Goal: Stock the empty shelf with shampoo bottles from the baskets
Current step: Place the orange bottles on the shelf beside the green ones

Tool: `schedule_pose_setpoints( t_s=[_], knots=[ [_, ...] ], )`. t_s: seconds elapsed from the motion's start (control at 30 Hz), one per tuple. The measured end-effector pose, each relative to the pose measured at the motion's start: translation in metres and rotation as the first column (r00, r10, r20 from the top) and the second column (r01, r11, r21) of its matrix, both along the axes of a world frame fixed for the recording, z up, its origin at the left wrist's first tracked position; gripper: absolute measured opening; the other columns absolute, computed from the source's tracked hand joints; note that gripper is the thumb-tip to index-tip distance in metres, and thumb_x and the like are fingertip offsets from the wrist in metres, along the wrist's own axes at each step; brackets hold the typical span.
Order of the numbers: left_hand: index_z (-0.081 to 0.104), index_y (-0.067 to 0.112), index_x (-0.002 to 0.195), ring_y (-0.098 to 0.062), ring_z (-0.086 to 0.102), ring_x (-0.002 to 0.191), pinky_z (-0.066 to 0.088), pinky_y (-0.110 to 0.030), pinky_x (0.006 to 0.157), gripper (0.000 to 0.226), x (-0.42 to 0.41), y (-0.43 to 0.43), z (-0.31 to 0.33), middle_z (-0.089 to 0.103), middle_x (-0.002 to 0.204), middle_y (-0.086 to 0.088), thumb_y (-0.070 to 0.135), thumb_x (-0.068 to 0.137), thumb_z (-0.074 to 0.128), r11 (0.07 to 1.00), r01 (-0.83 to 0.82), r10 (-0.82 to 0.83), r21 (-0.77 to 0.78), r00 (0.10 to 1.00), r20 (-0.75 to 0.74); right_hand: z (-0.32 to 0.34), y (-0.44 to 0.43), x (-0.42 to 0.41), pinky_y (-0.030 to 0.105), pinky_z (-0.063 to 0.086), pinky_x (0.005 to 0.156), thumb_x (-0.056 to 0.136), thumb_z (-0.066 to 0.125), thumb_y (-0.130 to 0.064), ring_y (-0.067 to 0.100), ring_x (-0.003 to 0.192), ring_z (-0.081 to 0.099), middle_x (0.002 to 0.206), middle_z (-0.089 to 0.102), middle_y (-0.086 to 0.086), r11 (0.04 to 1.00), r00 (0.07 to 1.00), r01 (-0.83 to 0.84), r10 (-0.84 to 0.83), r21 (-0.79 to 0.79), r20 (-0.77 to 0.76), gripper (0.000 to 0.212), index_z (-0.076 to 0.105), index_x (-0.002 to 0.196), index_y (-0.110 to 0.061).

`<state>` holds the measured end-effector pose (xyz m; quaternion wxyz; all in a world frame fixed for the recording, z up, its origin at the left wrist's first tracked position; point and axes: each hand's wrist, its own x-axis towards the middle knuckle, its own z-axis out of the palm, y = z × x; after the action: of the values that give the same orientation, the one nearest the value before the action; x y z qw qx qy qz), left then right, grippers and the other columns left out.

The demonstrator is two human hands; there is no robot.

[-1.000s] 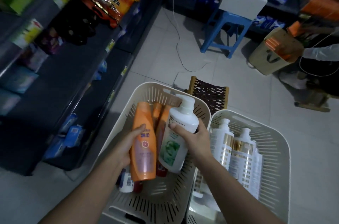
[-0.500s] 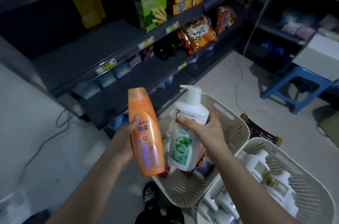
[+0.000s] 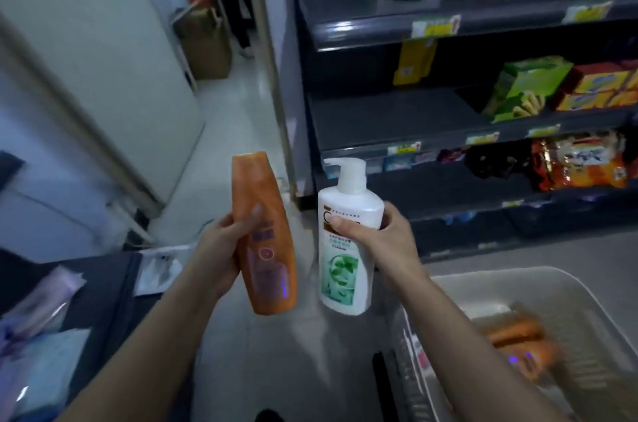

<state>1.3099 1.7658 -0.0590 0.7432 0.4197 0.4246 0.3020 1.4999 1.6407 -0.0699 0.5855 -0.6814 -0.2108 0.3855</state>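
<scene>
A: Where are the bottles?

B: Centre of the frame. The left hand (image 3: 221, 249) has its grip wrapped around the orange bottle (image 3: 264, 235), thumb across the label. The right hand (image 3: 386, 242) has its grip closed round the white pump bottle (image 3: 347, 245) just below the shoulder. Both are upright, slightly tilted, and apart from each other.

A: And the target?

B: I'd judge the bare stretch of grey shelf (image 3: 390, 117) at centre right, left of the green box (image 3: 524, 86). Best to set one bottle at a time, base flat, pushed well back, labels outward, with the pump nozzle clear of the shelf above.

A: Anything unclear?

B: The basket (image 3: 518, 283) at lower right is cut off by the frame and blurred; orange bottles lie in it, but I can't count them. A second basket isn't in view. The price tags are unreadable.
</scene>
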Motion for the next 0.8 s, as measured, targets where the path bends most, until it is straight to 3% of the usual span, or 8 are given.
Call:
schedule_pose_setpoints(
  t_s=[0.1,0.17,0.3,0.4,0.53,0.67,0.8],
  knots=[
    [0.064,0.005,0.106,-0.02,0.073,0.071,0.059,-0.035,0.058,0.099,-0.057,0.019,0.016,0.075,0.081,-0.006,0.05,0.023,0.095,0.992,-0.101,0.103,0.072,0.995,-0.013,0.012,0.044,-0.042,0.047,0.06,0.082,0.057,0.094,-0.03,0.016,0.087,0.074,0.097,0.075,-0.003,0.99,0.99,-0.14,0.139,0.012,0.02,0.054,0.065,0.103,-0.023],
    [0.065,0.008,0.102,-0.019,0.073,0.073,0.058,-0.033,0.058,0.101,-0.095,0.03,0.026,0.076,0.082,-0.004,0.053,0.017,0.094,0.977,-0.175,0.177,0.121,0.984,-0.004,0.021,0.071,-0.072,0.048,0.06,0.081,0.058,0.094,-0.029,0.018,0.086,0.074,0.096,0.076,-0.002,0.972,0.972,-0.231,0.23,0.028,0.036,0.052,0.067,0.102,-0.024],
    [0.066,0.011,0.098,-0.022,0.072,0.075,0.059,-0.034,0.06,0.081,-0.165,0.044,0.049,0.075,0.085,-0.007,0.05,0.033,0.093,0.919,-0.335,0.336,0.209,0.941,0.031,0.044,0.122,-0.133,0.039,0.062,0.072,0.061,0.091,-0.025,0.017,0.078,0.075,0.091,0.077,-0.001,0.912,0.913,-0.405,0.4,0.064,0.076,0.042,0.07,0.097,-0.021],
    [0.065,0.009,0.097,-0.023,0.069,0.071,0.059,-0.032,0.057,0.047,-0.212,0.051,0.069,0.074,0.079,-0.006,0.028,0.058,0.084,0.854,-0.456,0.451,0.251,0.889,0.082,0.064,0.159,-0.18,0.033,0.057,0.065,0.061,0.091,-0.023,0.018,0.081,0.074,0.09,0.077,-0.001,0.857,0.862,-0.505,0.494,0.101,0.117,0.04,0.071,0.095,-0.019],
    [0.064,0.011,0.101,-0.015,0.07,0.068,0.056,-0.028,0.056,0.054,-0.268,0.058,0.096,0.074,0.078,-0.001,0.03,0.057,0.089,0.741,-0.573,0.564,0.349,0.814,0.139,0.091,0.201,-0.24,0.036,0.058,0.069,0.06,0.09,-0.017,0.02,0.082,0.075,0.09,0.078,0.001,0.749,0.766,-0.643,0.627,0.161,0.144,0.04,0.071,0.096,-0.018],
    [0.06,0.004,0.108,-0.019,0.069,0.069,0.058,-0.033,0.061,0.047,-0.314,0.057,0.123,0.072,0.08,-0.007,0.02,0.067,0.077,0.657,-0.665,0.639,0.355,0.741,0.205,0.123,0.233,-0.295,0.039,0.061,0.074,0.066,0.087,-0.012,0.024,0.084,0.075,0.092,0.078,0.005,0.622,0.666,-0.744,0.722,0.244,0.189,0.034,0.073,0.097,-0.013],
    [0.059,0.004,0.106,-0.014,0.068,0.064,0.056,-0.028,0.056,0.046,-0.356,0.057,0.144,0.072,0.076,-0.004,0.021,0.065,0.071,0.561,-0.731,0.71,0.389,0.666,0.229,0.144,0.265,-0.344,0.048,0.06,0.078,0.055,0.09,-0.024,0.029,0.085,0.075,0.091,0.078,0.008,0.527,0.603,-0.787,0.767,0.321,0.218,0.043,0.075,0.093,-0.01]
  ],
)
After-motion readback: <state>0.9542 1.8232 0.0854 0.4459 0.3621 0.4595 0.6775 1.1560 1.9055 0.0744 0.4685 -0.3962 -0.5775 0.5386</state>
